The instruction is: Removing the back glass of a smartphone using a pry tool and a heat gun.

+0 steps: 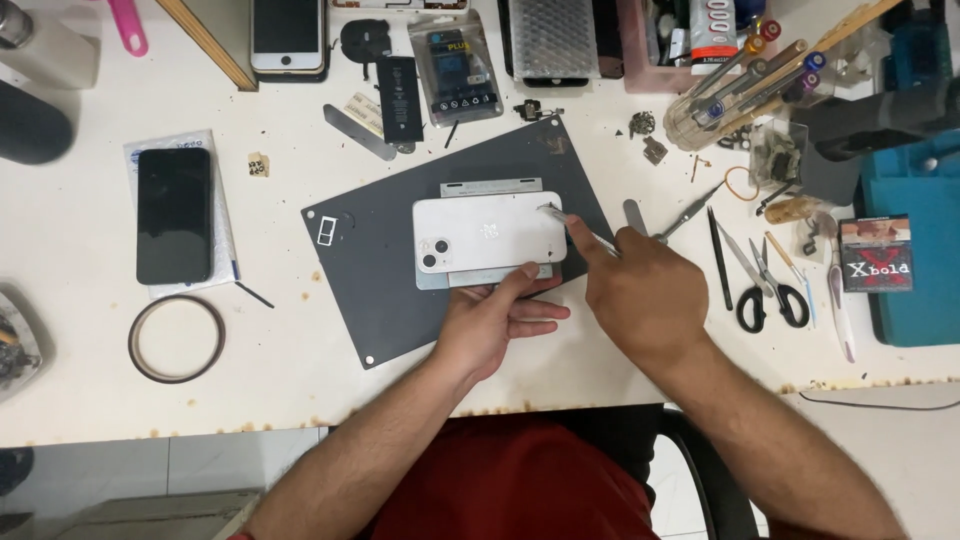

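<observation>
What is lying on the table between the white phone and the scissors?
In the head view, the right hand with its thin metal tool lies between the white phone and the scissors, along with tweezers.

This was a phone repair workshop — the white worktable (90, 350) showed it. A dark work mat (370, 280) lay at the centre of the frame with a white phone (488, 232) face down on it. Loose phone batteries (400, 98) lay at the upper middle, while scissors (770, 290) and a jar of screwdrivers (740, 80) stood at the right — plus a roll of tape (176, 338) at the lower left.
</observation>
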